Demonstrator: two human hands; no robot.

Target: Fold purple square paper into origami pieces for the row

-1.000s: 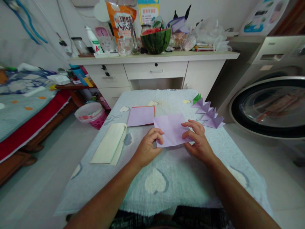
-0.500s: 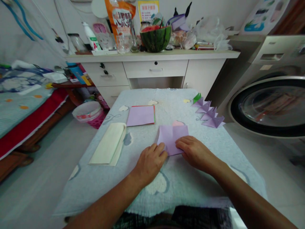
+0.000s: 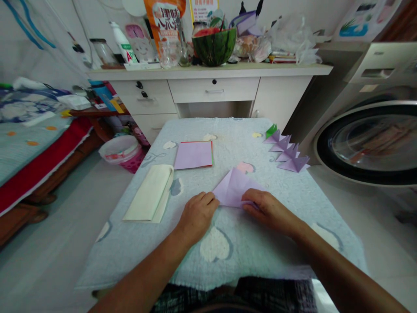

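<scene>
A lilac sheet of paper (image 3: 233, 189), folded into a triangle shape, lies on the light blue tablecloth (image 3: 228, 243) in front of me. My left hand (image 3: 196, 214) has its fingers curled and presses the paper's left corner. At the paper's lower right edge, my right hand (image 3: 264, 209) pinches and presses the fold with closed fingers. A stack of square coloured sheets (image 3: 193, 154), lilac on top, lies just beyond. Several finished purple folded pieces (image 3: 288, 153) sit in a row at the right edge, with a green one (image 3: 270, 130) behind.
A folded cream cloth (image 3: 150, 194) lies on the left of the table. Behind stands a white desk (image 3: 211, 89) with a cut watermelon (image 3: 214, 45) and clutter. A washing machine (image 3: 368, 134) is at right, a bed (image 3: 29, 143) and pink basin (image 3: 121, 152) at left.
The flat lilac sheet was pulled toward me and folded down into a triangle. Both hands moved from its sides to its lower corners.
</scene>
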